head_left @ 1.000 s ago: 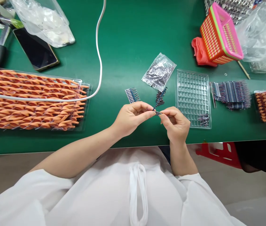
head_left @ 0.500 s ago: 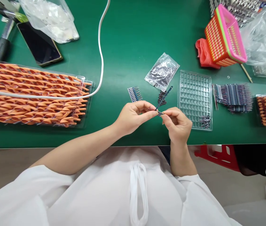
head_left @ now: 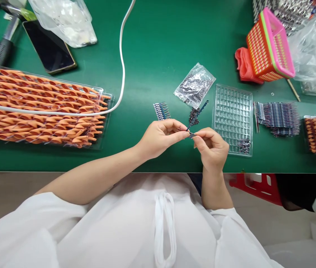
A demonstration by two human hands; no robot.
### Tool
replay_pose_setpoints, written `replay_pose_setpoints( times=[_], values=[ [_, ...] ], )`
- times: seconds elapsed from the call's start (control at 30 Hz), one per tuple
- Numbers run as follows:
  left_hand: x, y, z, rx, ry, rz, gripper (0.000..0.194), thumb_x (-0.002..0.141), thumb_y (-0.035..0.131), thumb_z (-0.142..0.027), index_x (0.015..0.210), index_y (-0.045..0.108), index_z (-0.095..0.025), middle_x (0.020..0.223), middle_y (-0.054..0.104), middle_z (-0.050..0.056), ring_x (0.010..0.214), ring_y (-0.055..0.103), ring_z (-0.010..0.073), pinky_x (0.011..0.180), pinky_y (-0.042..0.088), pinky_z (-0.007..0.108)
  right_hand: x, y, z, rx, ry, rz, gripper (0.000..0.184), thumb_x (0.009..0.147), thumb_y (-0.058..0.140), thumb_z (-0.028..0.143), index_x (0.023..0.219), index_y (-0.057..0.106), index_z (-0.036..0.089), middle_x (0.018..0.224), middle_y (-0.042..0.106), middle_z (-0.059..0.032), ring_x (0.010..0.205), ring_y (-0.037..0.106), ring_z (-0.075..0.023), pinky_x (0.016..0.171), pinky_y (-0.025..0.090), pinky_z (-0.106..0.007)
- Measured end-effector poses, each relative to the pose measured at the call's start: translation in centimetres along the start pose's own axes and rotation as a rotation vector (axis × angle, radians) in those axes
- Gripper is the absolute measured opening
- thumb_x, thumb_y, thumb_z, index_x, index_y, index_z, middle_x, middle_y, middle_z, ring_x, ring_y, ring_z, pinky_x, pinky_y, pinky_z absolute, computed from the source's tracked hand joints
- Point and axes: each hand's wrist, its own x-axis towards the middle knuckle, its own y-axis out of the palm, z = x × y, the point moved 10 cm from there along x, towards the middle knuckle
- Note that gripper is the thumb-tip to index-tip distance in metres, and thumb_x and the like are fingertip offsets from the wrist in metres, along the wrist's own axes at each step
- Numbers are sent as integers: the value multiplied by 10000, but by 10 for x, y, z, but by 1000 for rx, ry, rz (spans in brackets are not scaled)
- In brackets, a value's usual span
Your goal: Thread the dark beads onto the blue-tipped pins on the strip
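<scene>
My left hand (head_left: 159, 138) pinches the near end of a thin blue strip (head_left: 198, 112) that slants up and away over the green table (head_left: 152, 52). My right hand (head_left: 211, 147) is closed in a pinch on a tiny dark part at the strip's near end, fingertips meeting those of the left hand. A small heap of dark parts (head_left: 193, 116) lies just behind the strip. A short blue comb of pins (head_left: 160, 110) lies left of it. A clear bag of dark parts (head_left: 195, 85) sits further back.
A clear grid tray (head_left: 232, 115) with a few dark parts lies to the right, then a stack of blue strips (head_left: 278, 119). Trays of orange pieces (head_left: 40, 109) fill the left, crossed by a white cable (head_left: 121, 67). A phone (head_left: 49, 48), plastic bags and a pink-orange basket (head_left: 269, 46) stand behind.
Both hands keep their pinch at the strip's end. The whole view has shifted slightly, with the table contents sliding right and down in the picture.
</scene>
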Motion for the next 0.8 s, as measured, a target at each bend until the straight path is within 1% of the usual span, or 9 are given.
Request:
replay_pose_setpoints(
  times=[0.1,0.33,0.43,0.6,0.8],
  values=[
    [0,0,0,-2,2,4,196,706,830,-302,797,725,-164,770,731,19,742,677,145,732,533,252,0,0,0,11,-4,-2,40,825,715,250,806,694,222,765,632,-1,617,592,-128,499,458,-256],
    [-1,-2,1,51,10,-5,218,718,816,-337,810,728,-160,799,738,35,756,677,162,727,529,267,0,1,-2,0,11,17,76,834,712,287,805,690,220,766,630,-3,582,571,-120,480,451,-253],
    [-1,-1,0,54,5,10,219,717,813,-333,800,716,-155,799,738,38,764,684,168,734,534,274,1,5,-6,51,38,68,97,842,706,309,805,683,222,756,623,7,544,543,-104,460,435,-242],
    [0,2,1,17,-18,43,204,711,814,-296,799,702,-149,796,733,35,760,691,165,748,549,285,2,11,-19,167,138,156,151,816,741,357,809,692,214,723,604,16,524,531,-94,455,434,-231],
    [0,2,2,-13,-69,28,215,661,842,-269,789,726,-141,783,741,41,752,694,175,781,558,327,1,15,-25,305,200,211,74,816,751,288,839,720,225,734,611,20,532,537,-85,449,434,-211]
  ],
)
